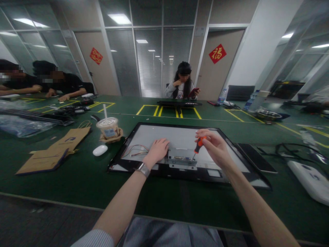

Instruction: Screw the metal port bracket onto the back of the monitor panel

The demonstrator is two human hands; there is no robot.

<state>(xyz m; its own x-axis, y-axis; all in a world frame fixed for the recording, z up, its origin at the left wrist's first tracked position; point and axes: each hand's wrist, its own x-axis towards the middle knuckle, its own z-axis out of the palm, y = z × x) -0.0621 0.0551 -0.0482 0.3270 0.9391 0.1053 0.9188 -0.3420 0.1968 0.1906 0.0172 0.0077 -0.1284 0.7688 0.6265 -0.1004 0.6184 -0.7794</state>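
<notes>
In front of me a monitor panel [180, 132] with a black frame lies flat, its pale back upward. A metal bracket with video ports [178, 158] sits at its near middle. My right hand [212, 145] grips an orange and black screwdriver [199, 145], tilted, its tip at the right end of the bracket's port side. My left hand [158, 150] lies with fingers stretched out against the bracket's left side; a watch is on that wrist. Thin wires [136, 148] run over the panel to the left of this hand.
Left of the panel are a white mouse [100, 150], a drink cup [108, 127] in a cardboard holder and a brown paper bag [61, 142]. To the right lie a dark flat slab [257, 157] and a white case [309, 180]. A person [183, 82] sits opposite; others sit far left.
</notes>
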